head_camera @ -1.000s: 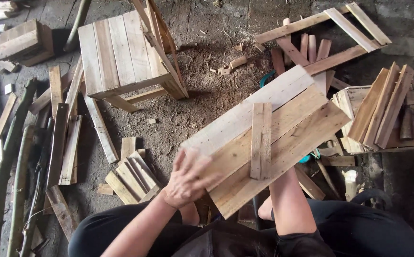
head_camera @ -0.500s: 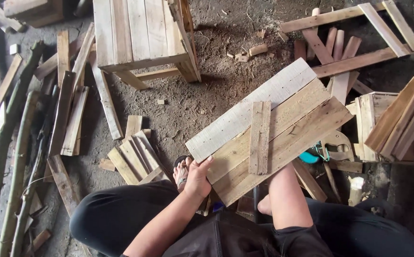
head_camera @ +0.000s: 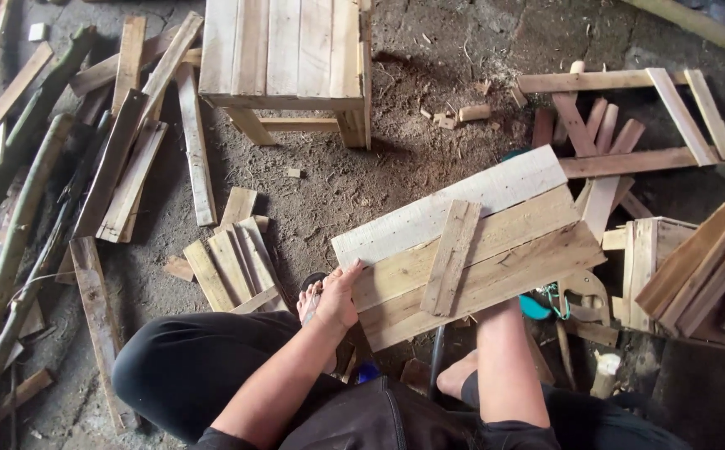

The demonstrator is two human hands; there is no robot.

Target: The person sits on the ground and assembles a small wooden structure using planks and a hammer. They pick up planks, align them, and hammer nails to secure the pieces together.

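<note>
A dirt floor littered with sawdust and offcuts fills the head view of a rough woodworking spot. At twelve o'clock stands a pale slatted wooden stool; at nine and ten o'clock lie loose planks and long branches; a small stack of short slats sits at about eight o'clock from the centre. At one and two o'clock rests an open wooden frame, and at three o'clock a box-like wooden piece leans with boards across it.

At the centre a seated person in dark clothing holds a plank panel tilted from lower left to upper right, three boards joined by a short cross batten. The left hand grips the panel's lower-left end, fingers curled over its edge and clasping the wood. The right forearm rises to the panel's underside at about five o'clock; the right hand is hidden behind the boards, so whether those fingers are clenched or released cannot be told.

A bare foot in a sandal shows just beside the left hand, another foot below the panel. A teal object and a handsaw handle peek out under the panel's lower-right edge, mostly covered. The person's lap is cut off by the bottom of the frame.
</note>
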